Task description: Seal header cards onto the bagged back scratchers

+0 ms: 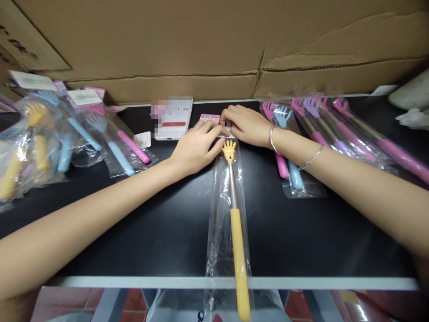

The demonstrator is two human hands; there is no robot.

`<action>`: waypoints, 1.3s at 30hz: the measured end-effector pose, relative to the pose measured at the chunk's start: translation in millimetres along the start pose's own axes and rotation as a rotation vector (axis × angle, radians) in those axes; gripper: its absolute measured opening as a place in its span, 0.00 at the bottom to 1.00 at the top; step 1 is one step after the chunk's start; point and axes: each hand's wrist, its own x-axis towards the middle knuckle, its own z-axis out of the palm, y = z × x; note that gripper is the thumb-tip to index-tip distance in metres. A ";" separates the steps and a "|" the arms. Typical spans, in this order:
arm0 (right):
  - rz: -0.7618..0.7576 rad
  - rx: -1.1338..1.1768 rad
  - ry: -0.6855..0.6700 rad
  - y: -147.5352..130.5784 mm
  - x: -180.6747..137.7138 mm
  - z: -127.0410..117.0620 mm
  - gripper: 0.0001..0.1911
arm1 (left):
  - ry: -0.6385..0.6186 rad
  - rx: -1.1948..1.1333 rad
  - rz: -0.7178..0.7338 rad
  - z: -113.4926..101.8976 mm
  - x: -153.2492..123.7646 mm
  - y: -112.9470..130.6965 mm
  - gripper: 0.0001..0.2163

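Note:
A yellow back scratcher [238,250] with a small hand-shaped head lies in a clear plastic bag [219,214], pointing away from me. Its handle reaches out over the front edge of the table. At the bag's far end, my left hand [197,145] has its fingers bent and pinched on the top of the bag. My right hand [246,125], wearing bracelets at the wrist, closes on the same end from the other side. Just beyond the fingers shows a pink printed card [209,118], partly covered by my left hand. The fingertips hide just how the card and bag meet.
Bagged back scratchers in pink, blue and purple [321,120] lie at the right, some under my right forearm. More bagged ones [110,138], with cards, are piled at the left. A phone [174,118] leans near the cardboard wall [161,40] behind the black table [150,237].

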 end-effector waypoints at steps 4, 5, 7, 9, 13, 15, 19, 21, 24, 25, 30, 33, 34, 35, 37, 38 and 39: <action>-0.006 -0.009 0.001 0.9 0.1 0.8 0.12 | 0.003 -0.003 -0.002 -0.1 -0.1 0.4 0.15; -0.006 -0.009 0.000 0.9 0.1 0.8 0.13 | 0.005 -0.003 -0.001 0.0 -0.1 0.4 0.15; -0.002 -0.008 -0.003 0.7 0.3 0.6 0.13 | 0.009 0.000 -0.001 0.4 -0.2 0.2 0.16; 0.003 -0.008 -0.005 0.4 0.3 0.3 0.13 | 0.012 0.004 0.001 0.8 -0.2 0.0 0.16; -0.003 -0.002 -0.005 -0.1 -0.1 -0.3 0.13 | 0.017 0.000 0.008 0.9 -0.4 -0.1 0.15; 0.000 -0.003 -0.006 -0.3 -0.3 -0.5 0.13 | 0.019 -0.004 0.008 0.9 -0.4 -0.2 0.15; -0.001 -0.006 -0.003 -0.2 -0.3 -0.4 0.12 | 0.021 0.000 0.002 0.9 -0.3 -0.5 0.15; -0.003 -0.007 -0.001 0.0 -0.3 -0.1 0.12 | 0.018 0.001 0.000 0.7 -0.2 -0.4 0.15; -0.002 -0.006 0.004 0.6 -0.5 0.5 0.12 | 0.006 -0.003 -0.009 0.0 -0.2 0.1 0.15; -0.005 -0.005 0.006 0.8 -0.5 0.7 0.13 | 0.002 -0.003 -0.012 -0.2 -0.2 0.4 0.15; -0.004 -0.005 0.012 0.3 -0.4 0.5 0.14 | -0.006 -0.001 -0.012 -0.3 -0.3 0.5 0.15; 0.008 0.001 0.005 -1.4 -0.3 -0.4 0.14 | -0.009 -0.007 -0.010 -0.2 -0.1 0.0 0.16; 0.011 0.002 0.002 -1.9 -0.4 -0.7 0.14 | -0.011 -0.009 -0.010 -0.2 0.0 -0.1 0.16; 0.013 0.002 0.001 -2.5 -0.5 -1.0 0.14 | -0.013 -0.011 -0.011 -0.3 0.0 -0.1 0.16; 0.015 0.001 0.001 -3.4 -0.7 -1.5 0.14 | -0.013 -0.011 -0.011 -0.4 -0.1 0.1 0.16; 0.017 -0.001 0.002 -3.8 -0.8 -1.7 0.14 | -0.012 -0.010 -0.010 -0.3 -0.2 0.2 0.16; 0.018 -0.003 0.001 -4.0 -0.9 -1.8 0.15 | -0.009 -0.009 -0.010 -0.2 -0.3 0.3 0.16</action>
